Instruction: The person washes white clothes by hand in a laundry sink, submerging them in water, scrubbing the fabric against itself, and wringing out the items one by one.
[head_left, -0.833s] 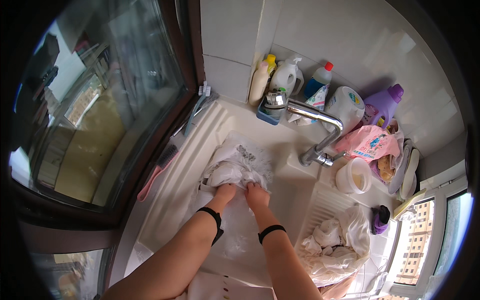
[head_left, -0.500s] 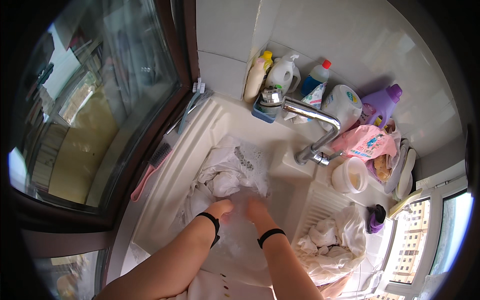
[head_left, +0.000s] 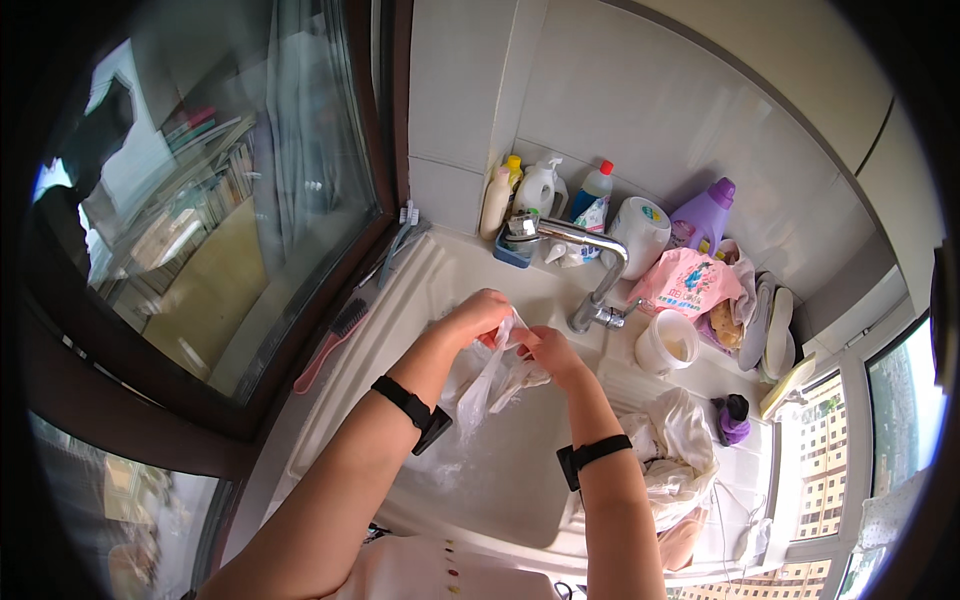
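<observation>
A wet white cloth (head_left: 484, 383) hangs from both my hands over the cream sink (head_left: 338, 412), its lower folds reaching down to the cloudy water. My left hand (head_left: 484, 314) is closed on its upper edge. Close beside it, my right hand (head_left: 550, 352) pinches the same cloth between thumb and fingers. Part of the cloth is hidden behind my left forearm. Each forearm wears a black band.
A chrome faucet (head_left: 598, 300) rises behind the sink, near several detergent bottles and a pink packet (head_left: 688, 283). A white tub (head_left: 667, 342) stands right of it. More white cloth (head_left: 680, 440) lies on the ribbed washboard. A pink-handled brush (head_left: 330, 347) rests on the left ledge.
Both hands have risen out of the water and moved toward the faucet, lifting the white cloth. It was lying bunched in the sink before.
</observation>
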